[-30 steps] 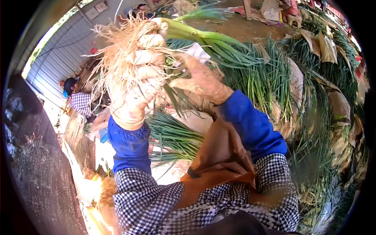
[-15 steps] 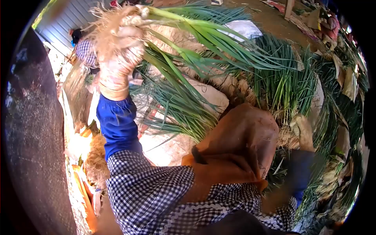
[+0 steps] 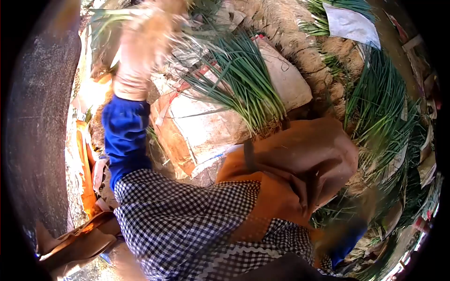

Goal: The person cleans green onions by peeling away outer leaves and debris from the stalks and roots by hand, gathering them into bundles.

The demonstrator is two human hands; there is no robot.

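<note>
My left hand (image 3: 136,54), in a blue sleeve, is raised at the upper left and smeared by motion. It is closed on a bunch of spring onions (image 3: 110,18), whose green leaves stick out to the left. Pale stringy roots blur around the fingers. Below and to the right, another bunch of spring onions (image 3: 251,86) lies with its roots against my covered knee (image 3: 304,145). At the lower right, my right hand (image 3: 368,206) is a blur beyond its blue sleeve; its fingers cannot be made out.
A pale sack (image 3: 206,126) lies under the nearer bunch. Larger heaps of spring onions (image 3: 379,96) stretch along the right. A white cloth (image 3: 352,23) covers part of a pile at the top right. A dark rough surface (image 3: 40,131) borders the left.
The view has turned, shifting the piles. My left hand has swung the spring onions round, so their leaves now point left instead of right. My right hand appears lower and more blurred.
</note>
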